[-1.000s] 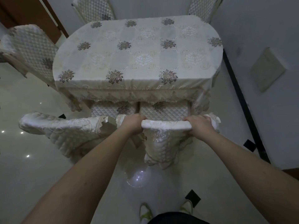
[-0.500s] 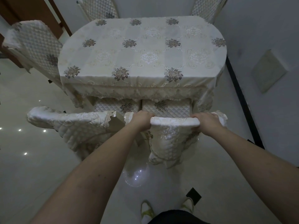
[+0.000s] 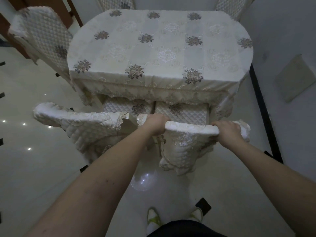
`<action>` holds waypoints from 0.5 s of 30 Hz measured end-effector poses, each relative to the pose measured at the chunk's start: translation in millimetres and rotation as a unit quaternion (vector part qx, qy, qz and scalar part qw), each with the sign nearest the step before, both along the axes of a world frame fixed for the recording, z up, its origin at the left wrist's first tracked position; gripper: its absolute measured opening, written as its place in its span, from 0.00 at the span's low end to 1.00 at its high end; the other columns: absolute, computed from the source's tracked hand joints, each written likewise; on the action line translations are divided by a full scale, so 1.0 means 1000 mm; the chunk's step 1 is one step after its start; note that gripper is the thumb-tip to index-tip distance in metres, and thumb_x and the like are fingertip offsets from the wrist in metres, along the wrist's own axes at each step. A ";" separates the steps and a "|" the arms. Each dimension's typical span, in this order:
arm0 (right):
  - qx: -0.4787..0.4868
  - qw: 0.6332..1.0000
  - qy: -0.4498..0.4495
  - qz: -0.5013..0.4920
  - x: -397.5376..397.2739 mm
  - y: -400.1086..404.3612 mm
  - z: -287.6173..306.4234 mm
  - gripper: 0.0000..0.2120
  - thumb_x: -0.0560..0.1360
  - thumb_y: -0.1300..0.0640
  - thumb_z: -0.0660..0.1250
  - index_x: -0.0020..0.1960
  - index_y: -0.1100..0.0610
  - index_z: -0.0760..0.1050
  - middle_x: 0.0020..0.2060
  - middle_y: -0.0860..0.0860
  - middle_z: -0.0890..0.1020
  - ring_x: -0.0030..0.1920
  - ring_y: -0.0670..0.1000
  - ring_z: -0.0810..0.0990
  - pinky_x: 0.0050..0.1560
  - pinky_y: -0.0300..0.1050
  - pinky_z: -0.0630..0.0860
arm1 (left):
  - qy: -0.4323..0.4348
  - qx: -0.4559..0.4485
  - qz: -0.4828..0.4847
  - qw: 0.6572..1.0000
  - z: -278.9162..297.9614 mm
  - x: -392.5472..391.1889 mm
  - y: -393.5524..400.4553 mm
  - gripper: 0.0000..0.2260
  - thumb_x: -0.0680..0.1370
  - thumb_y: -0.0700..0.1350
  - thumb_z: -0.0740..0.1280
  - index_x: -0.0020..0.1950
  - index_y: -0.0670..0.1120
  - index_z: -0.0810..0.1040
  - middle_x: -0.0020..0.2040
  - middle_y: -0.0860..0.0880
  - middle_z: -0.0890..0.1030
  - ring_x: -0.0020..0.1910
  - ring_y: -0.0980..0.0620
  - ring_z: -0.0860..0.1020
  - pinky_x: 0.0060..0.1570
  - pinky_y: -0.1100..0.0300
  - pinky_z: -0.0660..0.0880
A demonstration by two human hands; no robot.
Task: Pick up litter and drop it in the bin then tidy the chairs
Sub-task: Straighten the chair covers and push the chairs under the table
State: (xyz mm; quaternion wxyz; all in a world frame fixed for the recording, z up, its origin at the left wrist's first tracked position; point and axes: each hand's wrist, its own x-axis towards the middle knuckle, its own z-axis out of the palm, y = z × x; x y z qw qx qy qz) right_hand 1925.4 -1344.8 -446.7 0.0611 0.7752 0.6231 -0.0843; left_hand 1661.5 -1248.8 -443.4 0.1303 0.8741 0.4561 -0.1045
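Note:
A chair in a cream quilted cover [image 3: 184,147] stands right in front of me, its seat tucked under the near edge of the table [image 3: 159,48]. My left hand [image 3: 154,124] grips the left end of its top rail and my right hand [image 3: 227,132] grips the right end. A second covered chair [image 3: 82,124] stands just to its left, its seat also under the table and its back angled out to the left. No litter or bin is in view.
The oval table has a floral cream cloth hanging over its edge. Another covered chair [image 3: 44,33] stands at the table's left end, and two more chair backs show at the far side. A white wall with a black skirting strip [image 3: 263,108] runs close on the right. My shoes [image 3: 153,221] stand on glossy tiles.
The chair in my hands has slid forward toward the table, its seat going further beneath the cloth. Both hands keep their grip on the top rail.

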 end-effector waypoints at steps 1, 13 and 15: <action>-0.001 1.000 -0.002 0.002 0.000 0.000 0.000 0.15 0.71 0.55 0.68 0.56 0.42 0.77 0.50 0.50 0.81 0.53 0.56 0.78 0.50 0.49 0.69 | 0.001 0.002 0.001 1.000 0.001 0.000 0.000 0.12 0.70 0.41 0.66 0.50 0.54 0.78 0.49 0.50 0.80 0.50 0.46 0.78 0.40 0.55 0.67; 0.019 1.000 0.006 0.011 0.005 -0.001 -0.004 0.17 0.69 0.54 0.70 0.57 0.41 0.77 0.50 0.49 0.80 0.52 0.56 0.78 0.53 0.51 0.69 | -0.007 0.022 0.007 1.000 0.006 -0.001 -0.004 0.14 0.70 0.42 0.68 0.54 0.53 0.78 0.52 0.50 0.81 0.53 0.45 0.78 0.46 0.54 0.70; 0.015 1.000 0.005 0.012 0.005 0.000 -0.003 0.18 0.69 0.52 0.70 0.58 0.40 0.76 0.52 0.49 0.79 0.53 0.55 0.78 0.54 0.50 0.69 | -0.014 0.025 0.007 1.000 0.006 -0.001 -0.005 0.14 0.70 0.42 0.68 0.55 0.53 0.78 0.52 0.49 0.81 0.53 0.45 0.77 0.46 0.53 0.70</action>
